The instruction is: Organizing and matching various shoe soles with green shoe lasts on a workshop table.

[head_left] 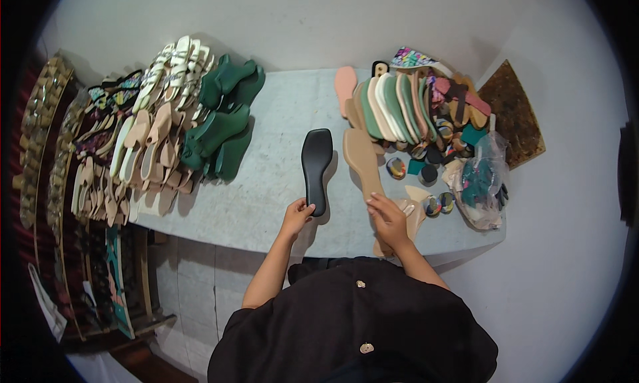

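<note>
On grey table (266,183), sandals (166,130), soles (393,103).

Even, soft light from above; short shadows fall beside the soles. Fisheye bends the edges, and corners go black.

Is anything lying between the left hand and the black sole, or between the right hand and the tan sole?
Nothing visible. The left hand already grips the black sole at its near end, and the right hand rests directly on the tan sole.
</note>
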Motion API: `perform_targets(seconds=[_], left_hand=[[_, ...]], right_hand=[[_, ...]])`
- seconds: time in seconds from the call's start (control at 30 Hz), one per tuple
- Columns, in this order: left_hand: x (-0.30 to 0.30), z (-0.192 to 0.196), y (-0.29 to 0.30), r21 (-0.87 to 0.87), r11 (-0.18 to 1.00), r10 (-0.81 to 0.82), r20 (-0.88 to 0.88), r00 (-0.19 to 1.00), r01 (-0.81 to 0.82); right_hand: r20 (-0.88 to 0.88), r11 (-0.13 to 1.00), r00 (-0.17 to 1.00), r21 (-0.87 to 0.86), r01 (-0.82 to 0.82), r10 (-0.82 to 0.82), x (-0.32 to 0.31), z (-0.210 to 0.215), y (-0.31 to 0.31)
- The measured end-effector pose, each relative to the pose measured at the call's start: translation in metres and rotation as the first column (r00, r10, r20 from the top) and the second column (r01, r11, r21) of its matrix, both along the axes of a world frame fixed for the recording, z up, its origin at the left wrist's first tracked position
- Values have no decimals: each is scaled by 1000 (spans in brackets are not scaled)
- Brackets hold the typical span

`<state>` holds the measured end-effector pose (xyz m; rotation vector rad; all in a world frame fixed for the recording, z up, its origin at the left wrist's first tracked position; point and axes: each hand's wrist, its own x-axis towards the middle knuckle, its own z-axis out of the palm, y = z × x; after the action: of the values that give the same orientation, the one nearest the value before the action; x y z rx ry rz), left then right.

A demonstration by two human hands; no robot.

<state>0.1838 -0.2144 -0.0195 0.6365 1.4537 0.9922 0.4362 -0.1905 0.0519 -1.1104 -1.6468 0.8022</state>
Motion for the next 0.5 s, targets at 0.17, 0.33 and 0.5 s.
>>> perform_targets(seconds=[0.17, 0.33, 0.5], left_hand=[[-8, -17, -28, 48, 999, 8, -84, 996, -4], [-7, -28, -45, 63, 996, 73, -259, 963, -59], [-6, -14, -47, 292, 955, 231, -651, 723, -43]], right_hand=[[257, 956, 939, 125, -266, 228, -27, -41, -6], [368, 960, 897, 38, -278, 246, -36, -68, -15], [492, 979, 847, -73, -189, 200, -23, -53, -21]])
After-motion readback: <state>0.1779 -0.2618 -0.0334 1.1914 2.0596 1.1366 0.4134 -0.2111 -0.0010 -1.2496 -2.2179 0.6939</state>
